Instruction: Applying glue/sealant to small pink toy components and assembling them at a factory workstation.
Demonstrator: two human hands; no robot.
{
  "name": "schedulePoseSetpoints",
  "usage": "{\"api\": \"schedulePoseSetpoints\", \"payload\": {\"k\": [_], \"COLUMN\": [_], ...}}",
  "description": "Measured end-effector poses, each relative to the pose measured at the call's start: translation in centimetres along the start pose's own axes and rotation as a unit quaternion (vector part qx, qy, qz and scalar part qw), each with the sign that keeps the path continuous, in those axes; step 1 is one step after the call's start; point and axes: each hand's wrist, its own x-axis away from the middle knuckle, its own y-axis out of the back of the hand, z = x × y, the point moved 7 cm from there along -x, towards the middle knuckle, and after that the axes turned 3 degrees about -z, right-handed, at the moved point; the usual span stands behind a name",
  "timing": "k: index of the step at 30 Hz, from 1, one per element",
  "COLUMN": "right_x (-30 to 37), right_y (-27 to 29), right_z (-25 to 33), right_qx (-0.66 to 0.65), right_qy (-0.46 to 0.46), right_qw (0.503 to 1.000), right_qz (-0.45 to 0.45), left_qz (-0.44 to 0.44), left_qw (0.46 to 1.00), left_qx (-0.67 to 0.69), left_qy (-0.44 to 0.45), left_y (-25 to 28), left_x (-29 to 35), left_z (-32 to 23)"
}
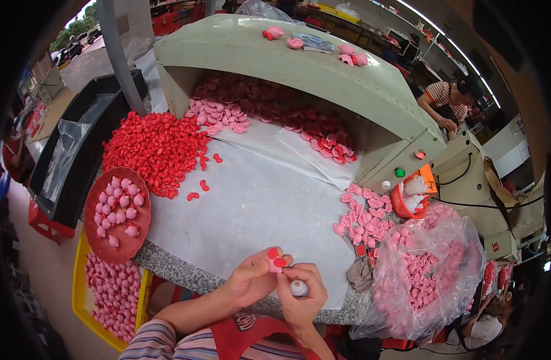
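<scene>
Over the near edge of the white sheet, my left hand (251,277) pinches a small pink plastic toy piece (273,267) with two red rounded parts on it. Close beside it, my right hand (306,305) is closed around a small white bottle (299,288) with a pale tip; its fingertips come up to the toy piece, and I cannot make out whether they touch. A heap of loose red parts (158,150) lies at the left of the sheet, with several stray ones near it. Pink pieces (365,219) are scattered to the right.
A greenish metal hood (287,57) spans the back, with pink and red pieces beneath. At left are a red plate (142,231), a yellow crate (78,288) and a black bin (68,198). A clear bag (467,264) and red basket (398,204) stand right. Another person (446,102) works beyond.
</scene>
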Motion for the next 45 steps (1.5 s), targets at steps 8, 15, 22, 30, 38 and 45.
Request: {"api": "schedulePoseSetpoints", "payload": {"k": [8,15,22,30,38,45], "right_x": [-1.0,-1.3,-1.0,-1.0,-1.2,-0.3], "right_y": [1.7,0.3,-0.7,-0.5,0.4,1.0], "right_z": [-0.4,-0.6,-0.2,-0.9,-3.0,-1.2], "right_qx": [-0.105,-0.124,-0.131,-0.14,-0.217,-0.152], "right_qy": [-0.103,-0.154,-0.113,-0.108,-0.249,-0.096], "right_qw": [0.988,0.948,0.935,0.933,0.924,0.975], "right_qz": [0.042,0.248,0.31,0.314,0.194,0.127], "left_qz": [0.05,0.058,0.076,0.059,-0.064,-0.085], "left_qw": [0.995,0.974,0.967,0.961,0.972,0.891], "left_qx": [-0.005,-0.1,-0.119,-0.105,-0.148,-0.426], "left_qy": [0.082,0.197,0.211,0.251,0.17,-0.135], "left_y": [1.3,2.1,1.4,2.7,2.2,-0.9], "left_x": [0.5,1.4,1.0,1.5,0.3,1.9], "left_z": [0.3,0.6,0.6,1.4,1.6,-1.8]}}
